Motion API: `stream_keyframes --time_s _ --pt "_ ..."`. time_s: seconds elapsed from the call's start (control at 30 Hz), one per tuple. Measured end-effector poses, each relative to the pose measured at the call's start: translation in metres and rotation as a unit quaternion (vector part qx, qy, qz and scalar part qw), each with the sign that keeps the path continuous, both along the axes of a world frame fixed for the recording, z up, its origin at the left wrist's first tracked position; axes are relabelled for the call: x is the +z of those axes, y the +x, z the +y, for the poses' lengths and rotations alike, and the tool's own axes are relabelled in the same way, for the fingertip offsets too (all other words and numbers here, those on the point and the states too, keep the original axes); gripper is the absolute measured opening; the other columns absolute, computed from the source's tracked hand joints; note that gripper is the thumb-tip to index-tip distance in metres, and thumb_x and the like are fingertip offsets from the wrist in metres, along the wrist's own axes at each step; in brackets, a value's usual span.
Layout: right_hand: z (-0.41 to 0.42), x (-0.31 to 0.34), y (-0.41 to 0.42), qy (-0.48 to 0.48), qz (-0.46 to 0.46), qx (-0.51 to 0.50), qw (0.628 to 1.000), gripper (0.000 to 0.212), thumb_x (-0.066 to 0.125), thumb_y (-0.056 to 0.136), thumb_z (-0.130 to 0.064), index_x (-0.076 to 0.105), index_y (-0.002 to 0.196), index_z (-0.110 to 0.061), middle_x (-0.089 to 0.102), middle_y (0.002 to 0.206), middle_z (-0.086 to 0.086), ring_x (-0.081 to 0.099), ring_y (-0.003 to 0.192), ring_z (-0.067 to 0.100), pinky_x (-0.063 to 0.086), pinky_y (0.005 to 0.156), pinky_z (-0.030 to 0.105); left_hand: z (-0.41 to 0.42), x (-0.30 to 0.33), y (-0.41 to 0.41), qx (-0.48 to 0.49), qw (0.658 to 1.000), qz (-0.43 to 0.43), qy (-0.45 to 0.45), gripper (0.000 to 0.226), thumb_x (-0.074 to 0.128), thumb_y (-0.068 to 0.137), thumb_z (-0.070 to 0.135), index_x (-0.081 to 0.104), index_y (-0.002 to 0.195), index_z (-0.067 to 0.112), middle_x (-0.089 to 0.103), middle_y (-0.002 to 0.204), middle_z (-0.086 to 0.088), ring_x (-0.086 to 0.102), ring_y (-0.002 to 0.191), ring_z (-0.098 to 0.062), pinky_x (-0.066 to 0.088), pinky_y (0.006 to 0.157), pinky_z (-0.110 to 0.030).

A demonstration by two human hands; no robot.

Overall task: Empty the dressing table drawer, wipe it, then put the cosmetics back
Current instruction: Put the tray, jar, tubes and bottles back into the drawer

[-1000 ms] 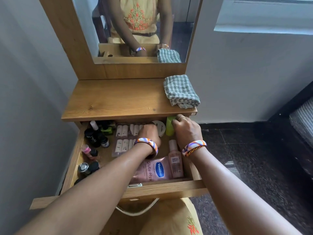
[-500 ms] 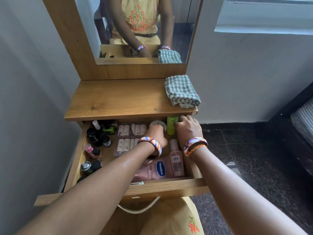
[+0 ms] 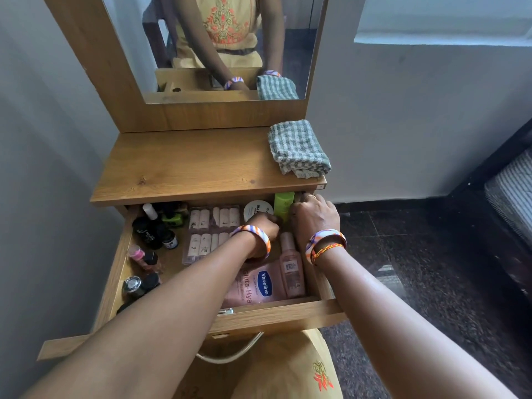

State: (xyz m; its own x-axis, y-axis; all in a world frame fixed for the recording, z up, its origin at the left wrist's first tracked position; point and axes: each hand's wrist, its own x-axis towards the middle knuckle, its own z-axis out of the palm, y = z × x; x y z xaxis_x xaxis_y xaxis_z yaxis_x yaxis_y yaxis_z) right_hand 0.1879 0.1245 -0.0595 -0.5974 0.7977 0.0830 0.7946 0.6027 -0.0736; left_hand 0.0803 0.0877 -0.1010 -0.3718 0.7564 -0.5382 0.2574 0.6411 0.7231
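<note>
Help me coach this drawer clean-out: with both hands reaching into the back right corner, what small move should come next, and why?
Probably lift the green bottle out and stand it on the tabletop. The right hand is at that bottle, the left hand is beside it below the white jar, and the drawer is full, so wiping with the checked cloth must wait.

The worktop [image 3: 184, 168] hides the far end of the drawer [image 3: 276, 312]. Left hand [image 3: 263, 226] fingers curl out of sight; the right hand [image 3: 315, 217] covers part of the green bottle [image 3: 283, 204]. Small labels are unreadable.
</note>
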Motion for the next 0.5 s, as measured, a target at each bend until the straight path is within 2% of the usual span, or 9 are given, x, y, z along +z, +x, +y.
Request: stream_keyframes --time_s 0.33,0.5 --pt "-0.001 0.002 0.001 -0.025 0.004 0.004 1.0 0.026 0.053 0.089 -0.01 0.068 0.109 -0.016 0.061 0.113 0.008 0.052 0.112 0.028 0.042 0.089 0.033 0.001 0.004 -0.004 -0.064 0.997 0.045 -0.027 0.044 0.044 0.087 0.01 0.054 0.129 0.018 0.061 0.123 -0.017 0.058 0.114 -0.035 0.049 0.098 -0.042" --pt "-0.002 0.001 0.001 -0.022 0.005 -0.002 1.0 0.026 0.054 0.086 -0.008 0.068 0.107 -0.014 0.061 0.111 0.009 0.053 0.11 0.028 0.043 0.087 0.033 -0.017 0.005 -0.001 -0.096 0.989 0.098 -0.049 0.036 0.046 0.08 0.022 0.063 0.108 0.007 0.066 0.106 -0.02 0.065 0.098 -0.035 0.053 0.092 -0.043"
